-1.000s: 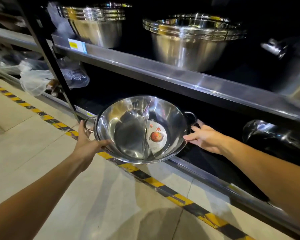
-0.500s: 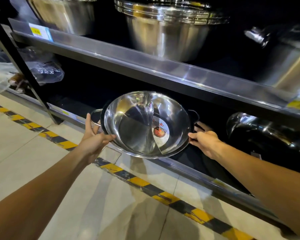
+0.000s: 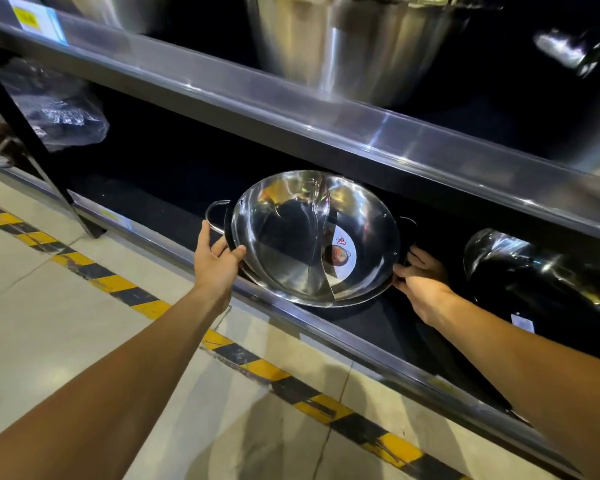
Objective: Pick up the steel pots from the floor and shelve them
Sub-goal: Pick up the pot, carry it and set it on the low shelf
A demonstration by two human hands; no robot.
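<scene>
A shiny divided steel pot with two loop handles and a round paper label inside sits tilted toward me at the front of the dark bottom shelf. My left hand grips its left rim beside the handle, thumb over the edge. My right hand holds the right rim near the other handle. The pot's far edge lies just under the steel lip of the shelf above.
Large steel pots stand on the upper shelf. A dark glossy pot lies to the right on the bottom shelf. Plastic-wrapped goods sit at far left behind a black upright. Yellow-black hazard tape runs along the tiled floor.
Both hands have carried the pot forward and down from in front of the shelving into the bottom shelf opening. The view has moved closer to the shelf.
</scene>
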